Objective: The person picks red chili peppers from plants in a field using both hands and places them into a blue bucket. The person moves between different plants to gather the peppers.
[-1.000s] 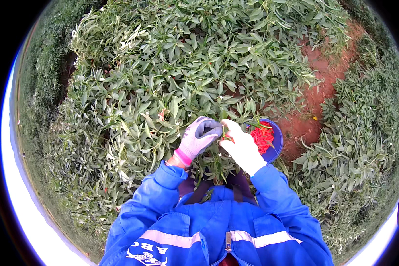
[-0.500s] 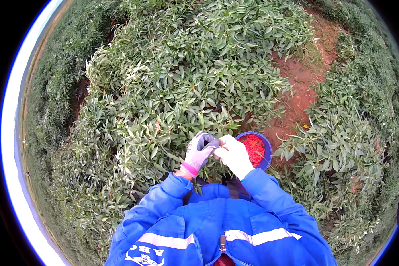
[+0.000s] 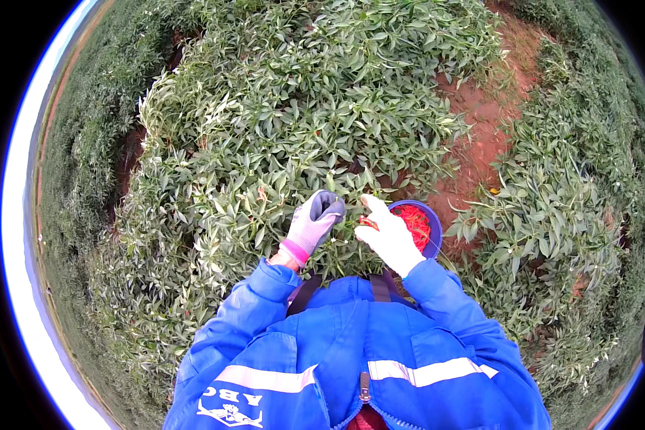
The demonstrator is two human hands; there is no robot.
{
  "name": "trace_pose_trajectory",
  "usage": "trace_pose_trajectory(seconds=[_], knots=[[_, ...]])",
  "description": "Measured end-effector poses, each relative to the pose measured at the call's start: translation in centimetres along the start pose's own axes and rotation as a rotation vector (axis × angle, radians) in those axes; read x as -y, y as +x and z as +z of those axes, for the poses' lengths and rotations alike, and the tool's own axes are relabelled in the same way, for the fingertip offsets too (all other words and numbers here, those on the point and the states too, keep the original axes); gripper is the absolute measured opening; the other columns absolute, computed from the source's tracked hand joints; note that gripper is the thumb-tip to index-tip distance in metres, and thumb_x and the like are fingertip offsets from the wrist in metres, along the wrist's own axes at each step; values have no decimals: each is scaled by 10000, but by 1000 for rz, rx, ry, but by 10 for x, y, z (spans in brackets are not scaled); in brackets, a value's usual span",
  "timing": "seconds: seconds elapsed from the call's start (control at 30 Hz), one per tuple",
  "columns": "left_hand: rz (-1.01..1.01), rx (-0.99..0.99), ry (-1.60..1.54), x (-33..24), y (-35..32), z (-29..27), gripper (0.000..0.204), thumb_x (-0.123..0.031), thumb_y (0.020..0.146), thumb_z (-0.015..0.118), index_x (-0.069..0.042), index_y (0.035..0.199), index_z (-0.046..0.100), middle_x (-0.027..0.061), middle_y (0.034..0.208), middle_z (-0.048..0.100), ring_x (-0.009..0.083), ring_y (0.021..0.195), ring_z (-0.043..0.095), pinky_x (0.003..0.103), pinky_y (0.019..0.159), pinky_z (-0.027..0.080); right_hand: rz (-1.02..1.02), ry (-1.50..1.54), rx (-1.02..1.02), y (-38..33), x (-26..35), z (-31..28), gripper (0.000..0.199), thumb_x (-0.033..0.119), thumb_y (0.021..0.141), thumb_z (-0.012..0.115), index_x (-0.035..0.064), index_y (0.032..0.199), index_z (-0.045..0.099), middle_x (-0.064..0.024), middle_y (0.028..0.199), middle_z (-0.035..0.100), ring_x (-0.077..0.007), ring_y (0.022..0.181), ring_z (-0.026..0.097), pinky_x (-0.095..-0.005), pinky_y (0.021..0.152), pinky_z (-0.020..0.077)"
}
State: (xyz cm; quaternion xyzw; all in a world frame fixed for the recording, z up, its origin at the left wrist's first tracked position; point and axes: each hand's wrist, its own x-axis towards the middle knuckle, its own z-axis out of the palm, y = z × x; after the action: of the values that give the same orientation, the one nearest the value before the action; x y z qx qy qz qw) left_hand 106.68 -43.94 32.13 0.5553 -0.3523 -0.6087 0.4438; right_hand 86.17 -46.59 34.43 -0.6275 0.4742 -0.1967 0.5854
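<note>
My left hand [image 3: 312, 223], in a grey and pink glove, is curled around stems of a green leafy chilli plant [image 3: 287, 143]. My right hand [image 3: 387, 233], in a white glove, pinches a small red chilli [image 3: 366, 223] close to the plant. The two hands are a little apart. Just right of my right hand stands a blue bucket [image 3: 434, 228] holding several red chillies [image 3: 413, 222]. My blue jacket sleeves come up from the lower edge.
Dense green chilli bushes fill the left and centre. A strip of bare red soil [image 3: 480, 143] runs up the right side, with another row of plants [image 3: 566, 208] beyond it.
The hands were joined at the plant before; now they have drawn slightly apart. The view has shifted, so the hands and bucket sit lower and closer to my body.
</note>
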Motion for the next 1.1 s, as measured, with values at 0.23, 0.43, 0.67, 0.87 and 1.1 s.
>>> trace_pose_trajectory(seconds=[0.23,0.43,0.67,0.87,1.1], knots=[[187,32,544,4,-12,4,208,-129,931,611,-17,1106,607,42,947,645,130,855,592,280,780,485,28,-258,91,10,8,8,799,223,839,614,66,1515,219,-297,1010,648,-446,954,627,-479,847,485],[302,181,920,-12,-18,9,391,-180,824,679,-94,1201,624,136,1066,646,338,967,612,413,855,495,2,-323,100,11,-4,15,811,139,798,630,86,1512,247,-272,873,639,-428,832,632,-492,753,488],[387,272,1229,-3,-11,16,351,-200,730,703,-124,1064,629,135,1008,546,347,952,555,442,819,458,111,-180,268,6,-8,8,809,164,797,620,69,1507,245,-290,991,650,-435,935,632,-484,834,482],[401,288,1418,9,-8,32,399,-218,705,720,-108,1068,593,134,1108,517,325,1068,512,451,892,415,190,-158,305,3,-11,-7,785,177,802,617,51,1491,262,-275,967,657,-427,899,640,-477,803,487],[408,489,1180,37,16,33,407,-177,710,671,-90,1098,584,150,1138,507,358,1078,496,470,919,415,149,-366,315,-1,-42,-15,731,187,845,612,15,1469,272,-254,875,654,-426,811,641,-492,744,492]])
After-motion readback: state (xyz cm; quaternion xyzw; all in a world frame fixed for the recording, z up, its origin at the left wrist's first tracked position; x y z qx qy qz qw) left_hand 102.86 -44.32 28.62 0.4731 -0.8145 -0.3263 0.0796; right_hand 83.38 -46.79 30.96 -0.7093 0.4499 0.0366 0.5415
